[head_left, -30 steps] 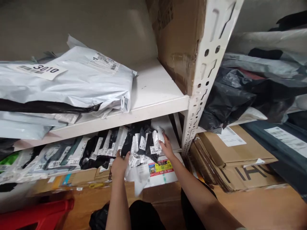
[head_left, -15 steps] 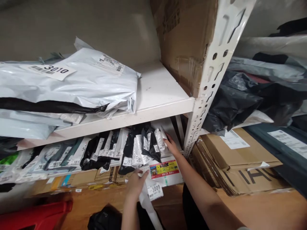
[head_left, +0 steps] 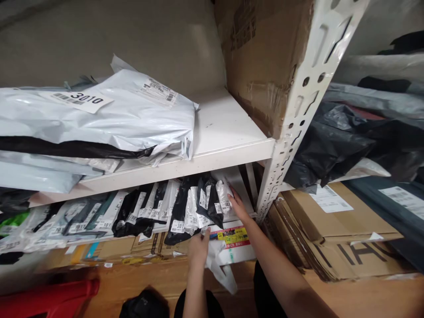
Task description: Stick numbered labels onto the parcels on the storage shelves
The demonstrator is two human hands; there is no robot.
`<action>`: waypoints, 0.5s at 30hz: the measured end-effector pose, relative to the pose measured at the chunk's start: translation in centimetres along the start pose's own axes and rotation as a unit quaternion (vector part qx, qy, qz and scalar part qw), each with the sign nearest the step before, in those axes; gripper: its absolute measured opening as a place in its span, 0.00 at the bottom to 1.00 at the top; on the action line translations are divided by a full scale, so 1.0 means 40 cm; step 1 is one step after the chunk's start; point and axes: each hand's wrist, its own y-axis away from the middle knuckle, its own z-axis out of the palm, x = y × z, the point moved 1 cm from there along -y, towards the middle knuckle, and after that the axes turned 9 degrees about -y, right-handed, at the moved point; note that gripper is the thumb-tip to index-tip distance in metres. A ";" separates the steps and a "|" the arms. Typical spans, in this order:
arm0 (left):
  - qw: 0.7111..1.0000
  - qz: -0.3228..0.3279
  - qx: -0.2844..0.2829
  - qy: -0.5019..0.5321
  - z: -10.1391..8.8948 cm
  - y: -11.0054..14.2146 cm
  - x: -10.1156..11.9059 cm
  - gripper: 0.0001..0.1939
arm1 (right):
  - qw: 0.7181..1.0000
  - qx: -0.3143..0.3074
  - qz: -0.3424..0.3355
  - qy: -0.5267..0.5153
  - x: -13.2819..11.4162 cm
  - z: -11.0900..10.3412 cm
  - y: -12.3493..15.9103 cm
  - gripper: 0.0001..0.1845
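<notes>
A large white bag (head_left: 132, 119) with the label 3010 lies on the upper shelf (head_left: 228, 123), toward the left, and comes up to its front edge. Below, a row of labelled packets (head_left: 127, 207) stands along the front edge of the lower shelf (head_left: 239, 183). The left hand (head_left: 198, 247) is at this edge, right of the row's middle, with fingertips near the packet ends; it is not possible to tell whether they grip something. White plastic (head_left: 222, 271) hangs just beside this hand, below the edge. Near the shelf's right front corner, the right hand (head_left: 238, 206) touches a white packet (head_left: 222, 191), last in the row; how firmly it holds cannot be told.
</notes>
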 end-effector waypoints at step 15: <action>0.985 0.074 -0.154 0.030 -0.031 0.048 -0.027 0.20 | 0.988 0.002 -0.094 0.125 -0.023 0.015 0.026 0.36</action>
